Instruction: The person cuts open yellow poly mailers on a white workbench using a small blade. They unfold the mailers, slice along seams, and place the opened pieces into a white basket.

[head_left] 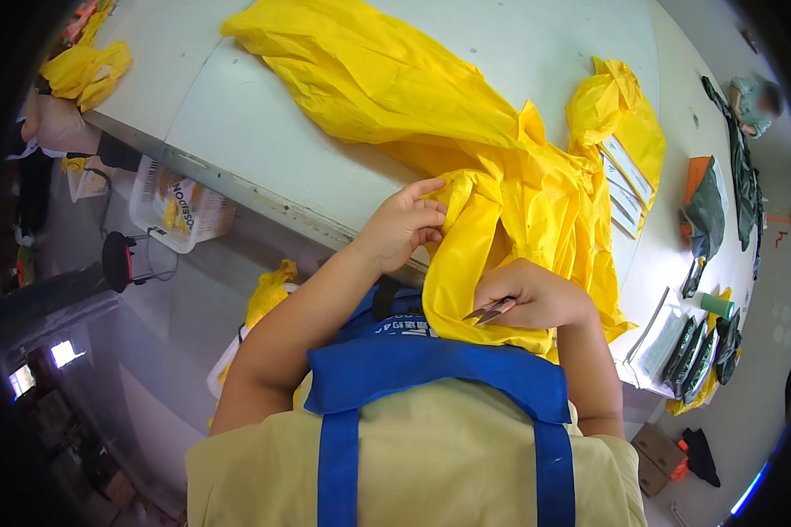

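A large yellow garment (395, 83) of thin, shiny fabric lies crumpled across the white table and hangs over its near edge onto my lap. My left hand (400, 224) is closed on a gathered edge of it, with the fingertips curled round the fabric. My right hand (536, 294) rests against a lower fold and grips a small pair of thread snips (494, 310). Two pointed metal blades stick out from the fist toward the left, close to the yellow cloth; the handles are hidden in the palm.
A yellow bundle (628, 132) with white papers (624, 189) lies at the right. Dark green packets (694, 351) and a green roll (717, 305) lie farther right. Beyond is another person (751, 105). A white basket (141, 211) stands below the table edge (264, 202) at left.
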Demonstrator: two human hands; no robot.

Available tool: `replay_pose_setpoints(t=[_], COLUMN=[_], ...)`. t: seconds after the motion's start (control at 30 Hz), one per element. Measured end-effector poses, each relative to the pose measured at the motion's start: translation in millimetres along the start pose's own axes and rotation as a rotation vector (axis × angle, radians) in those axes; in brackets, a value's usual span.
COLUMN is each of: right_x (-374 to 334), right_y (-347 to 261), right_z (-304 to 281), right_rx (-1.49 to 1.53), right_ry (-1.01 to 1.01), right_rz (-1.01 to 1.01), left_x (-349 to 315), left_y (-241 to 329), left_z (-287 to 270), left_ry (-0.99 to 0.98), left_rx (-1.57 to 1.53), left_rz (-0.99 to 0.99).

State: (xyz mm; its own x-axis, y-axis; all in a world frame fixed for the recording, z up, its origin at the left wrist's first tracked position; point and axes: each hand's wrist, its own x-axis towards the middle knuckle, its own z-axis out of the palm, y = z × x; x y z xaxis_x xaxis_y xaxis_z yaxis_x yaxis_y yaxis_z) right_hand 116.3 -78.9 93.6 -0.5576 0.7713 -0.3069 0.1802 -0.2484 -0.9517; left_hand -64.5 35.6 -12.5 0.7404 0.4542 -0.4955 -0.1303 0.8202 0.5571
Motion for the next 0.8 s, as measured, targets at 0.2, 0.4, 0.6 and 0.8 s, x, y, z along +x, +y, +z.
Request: replay_pose_setpoints(t=[0.2,0.4,0.6,0.8], right_x=[-5,10,25,19], right_y=[18,-6,-29,-23], right_z=[-6,-17,-10,-8], right_rx=[0.039,0.606,0.700,0.972], right_ry=[0.542,1.005,1.029,1.017], right_rz=[-0.054,-0.127,-0.162,-0.362], left_x=[-23,-56,-60,-62], left_y=[27,60,63,46], left_z=[12,63,73,61], left_ry=[-0.084,0.049,-0.102,-0.140], left_rx=[0.268,1.202,1.324,1.289], left_rz=[0.221,1.021,1.538,1.518])
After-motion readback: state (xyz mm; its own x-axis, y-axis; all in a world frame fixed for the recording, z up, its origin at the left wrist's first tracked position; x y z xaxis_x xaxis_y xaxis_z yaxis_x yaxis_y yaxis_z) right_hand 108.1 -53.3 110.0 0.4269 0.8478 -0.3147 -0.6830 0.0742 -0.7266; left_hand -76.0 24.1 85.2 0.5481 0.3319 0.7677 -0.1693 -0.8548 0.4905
